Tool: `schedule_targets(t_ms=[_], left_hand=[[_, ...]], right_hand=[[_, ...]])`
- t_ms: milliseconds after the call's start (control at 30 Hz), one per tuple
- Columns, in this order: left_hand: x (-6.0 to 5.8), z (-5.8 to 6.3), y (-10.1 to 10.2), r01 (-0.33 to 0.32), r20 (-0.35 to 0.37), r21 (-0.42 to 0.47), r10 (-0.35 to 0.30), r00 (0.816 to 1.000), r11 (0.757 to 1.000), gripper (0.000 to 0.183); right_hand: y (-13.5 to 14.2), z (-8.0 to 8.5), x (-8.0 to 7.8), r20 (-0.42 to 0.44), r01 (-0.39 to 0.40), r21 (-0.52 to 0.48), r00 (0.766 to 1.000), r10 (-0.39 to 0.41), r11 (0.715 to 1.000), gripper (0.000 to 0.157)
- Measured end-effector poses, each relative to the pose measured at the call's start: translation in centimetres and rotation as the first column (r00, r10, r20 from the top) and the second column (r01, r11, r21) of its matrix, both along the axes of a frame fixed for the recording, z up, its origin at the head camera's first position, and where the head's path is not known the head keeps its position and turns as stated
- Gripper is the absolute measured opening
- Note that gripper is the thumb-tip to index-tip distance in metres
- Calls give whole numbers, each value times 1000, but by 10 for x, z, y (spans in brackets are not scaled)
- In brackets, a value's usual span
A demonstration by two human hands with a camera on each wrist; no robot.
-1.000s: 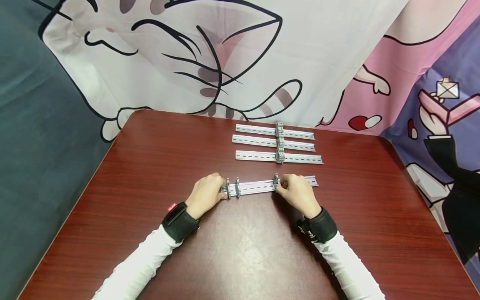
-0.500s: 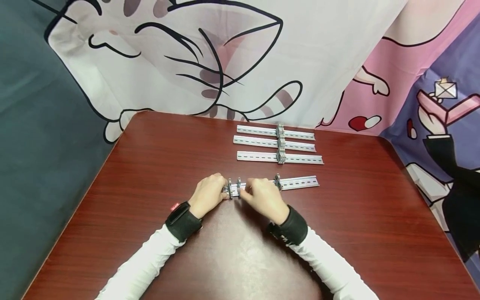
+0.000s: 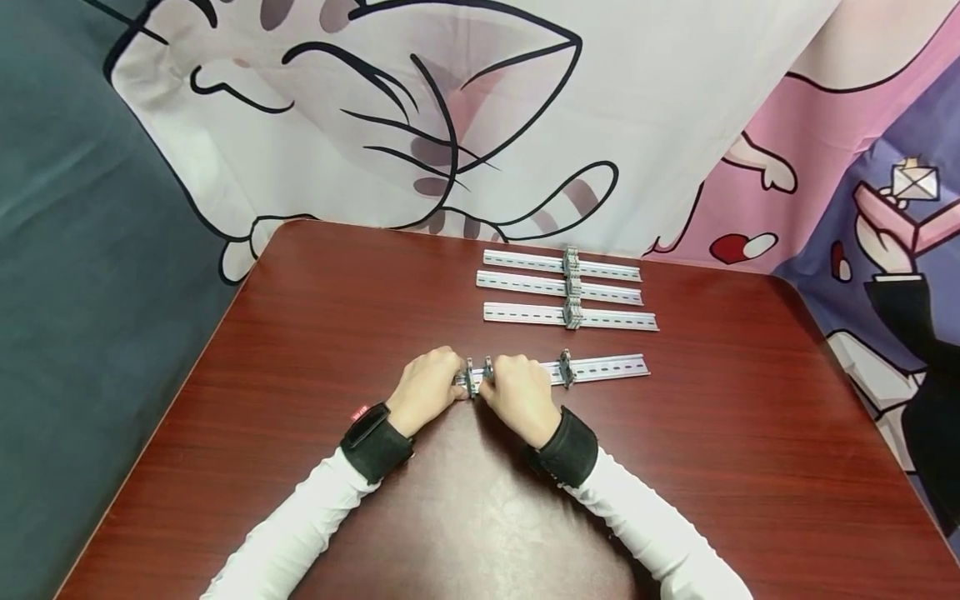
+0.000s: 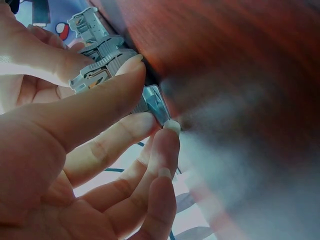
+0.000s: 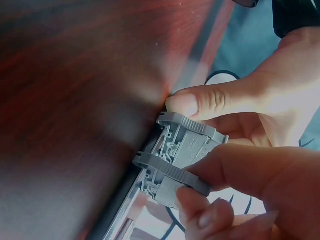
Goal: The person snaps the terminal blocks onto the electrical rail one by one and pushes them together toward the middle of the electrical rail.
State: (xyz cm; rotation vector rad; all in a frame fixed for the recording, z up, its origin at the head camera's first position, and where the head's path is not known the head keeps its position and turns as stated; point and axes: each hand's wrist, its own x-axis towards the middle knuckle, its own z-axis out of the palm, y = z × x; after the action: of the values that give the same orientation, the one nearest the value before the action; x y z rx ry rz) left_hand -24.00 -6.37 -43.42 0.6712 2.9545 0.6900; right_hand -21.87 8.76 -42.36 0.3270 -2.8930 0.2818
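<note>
A slotted metal DIN rail (image 3: 611, 367) lies on the table, slightly slanted. Its left end is gripped by my left hand (image 3: 429, 387), whose thumb in the left wrist view touches the grey terminal block (image 4: 107, 67) nearest that end. My right hand (image 3: 522, 396) pinches a second grey terminal block (image 5: 170, 172), set a small gap to the right of the first block (image 5: 192, 127). A third upright clip-like block (image 3: 566, 368) stands farther right on the rail, just past the right hand. The right hand hides part of the rail's middle.
Behind the hands lie three more DIN rails, the far one (image 3: 517, 261), the middle one (image 3: 517, 282) and the near one (image 3: 521, 312). Each carries a cluster of terminal blocks (image 3: 572, 312) near its middle. A printed cloth (image 3: 675, 100) hangs behind the brown table (image 3: 360, 283).
My right hand has left the rightmost block, moved left along the rail, and now pinches the second block from the left. The left hand keeps its grip on the rail end.
</note>
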Motion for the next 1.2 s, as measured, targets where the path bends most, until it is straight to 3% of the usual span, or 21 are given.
schedule_targets(t_ms=[233, 600, 933, 1200], left_hand=[[-1, 0, 0, 1, -4, -8, -1, 1000, 1000, 17], [-1, 1, 0, 0, 4, -11, 0, 1000, 1000, 17], [-1, 3, 0, -1, 9, -9, 1, 1000, 1000, 18], [-1, 2, -1, -10, 30, -3, 10, 999, 1000, 17]], right_hand=[[2, 0, -5, 52, 7, -11, 999, -6, 1000, 38], [9, 0, -7, 38, -11, -33, 999, 13, 999, 42], [23, 1, -7, 105, 66, -37, 993, -62, 997, 40], [35, 2, -7, 46, 44, -31, 998, -43, 999, 40]])
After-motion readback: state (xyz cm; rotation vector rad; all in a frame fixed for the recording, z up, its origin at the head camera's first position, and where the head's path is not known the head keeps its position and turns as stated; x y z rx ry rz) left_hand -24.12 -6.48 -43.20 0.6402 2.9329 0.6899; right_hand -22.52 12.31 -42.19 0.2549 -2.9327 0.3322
